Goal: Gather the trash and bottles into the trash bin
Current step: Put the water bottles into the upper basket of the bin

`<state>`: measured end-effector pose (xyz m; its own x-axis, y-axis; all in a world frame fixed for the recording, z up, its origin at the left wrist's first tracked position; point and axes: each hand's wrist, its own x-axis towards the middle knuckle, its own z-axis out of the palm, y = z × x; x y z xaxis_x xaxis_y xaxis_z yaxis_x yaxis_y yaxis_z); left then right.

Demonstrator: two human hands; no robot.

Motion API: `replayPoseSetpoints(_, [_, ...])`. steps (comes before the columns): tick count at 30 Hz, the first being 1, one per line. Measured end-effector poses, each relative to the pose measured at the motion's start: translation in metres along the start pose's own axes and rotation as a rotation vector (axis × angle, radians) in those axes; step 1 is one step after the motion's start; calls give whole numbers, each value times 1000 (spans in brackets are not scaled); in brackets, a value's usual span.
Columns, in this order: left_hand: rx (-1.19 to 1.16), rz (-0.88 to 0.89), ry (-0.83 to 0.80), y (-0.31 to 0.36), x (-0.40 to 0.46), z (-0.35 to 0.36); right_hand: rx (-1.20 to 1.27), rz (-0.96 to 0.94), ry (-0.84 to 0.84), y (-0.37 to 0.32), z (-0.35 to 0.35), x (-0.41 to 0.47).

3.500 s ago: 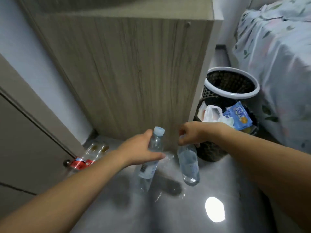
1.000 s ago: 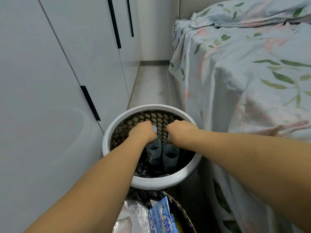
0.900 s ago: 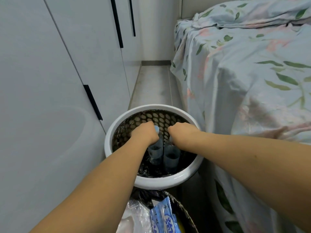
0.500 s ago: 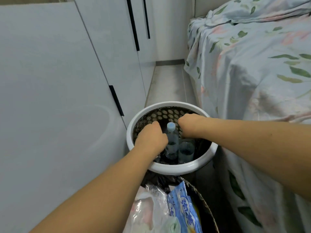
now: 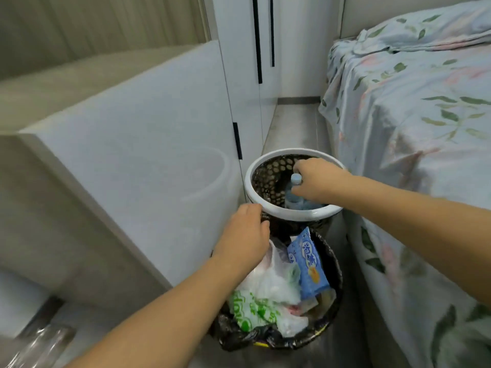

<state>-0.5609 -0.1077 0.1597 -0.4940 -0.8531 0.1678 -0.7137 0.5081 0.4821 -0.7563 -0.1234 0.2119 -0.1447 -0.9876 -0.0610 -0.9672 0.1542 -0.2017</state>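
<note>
Bottle [image 5: 292, 193] with pale cap, upright inside white-rimmed mesh trash bin [image 5: 268, 205]. Right hand [image 5: 316, 181] over bin mouth, fingers curled beside the cap; grip on bottle cannot be told. Left hand [image 5: 245, 236] loosely curled, holding nothing, above second bin [image 5: 333, 264] crammed with plastic bags [image 5: 268, 285] and blue packet [image 5: 308, 264]. Cabinet [image 5: 132, 155] at left, bed [image 5: 414, 128] at right, hemming both bins. Blurred clear bottle [image 5: 42, 346] on floor, lower left.

Both hands loosely curled, outstretched

Home bedroom; bed [image 5: 414, 107] with leaf-print sheet; white wardrobe doors [image 5: 247, 62]; narrow floor [image 5: 295, 126] strip between.
</note>
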Motion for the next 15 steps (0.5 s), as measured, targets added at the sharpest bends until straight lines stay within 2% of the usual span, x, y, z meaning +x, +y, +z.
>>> replayPoseSetpoints(5, [16,31,-84,-16,-76,-16,55,-42,-7,-51,14,-81])
replayPoseSetpoints(10, [73,41,-277,-65,-145,-42,95,-144,-45,-113,41,-150])
replayPoseSetpoints(15, [212,-128,-428,-163,-210,-70,77,-288,-136,-208,87,-169])
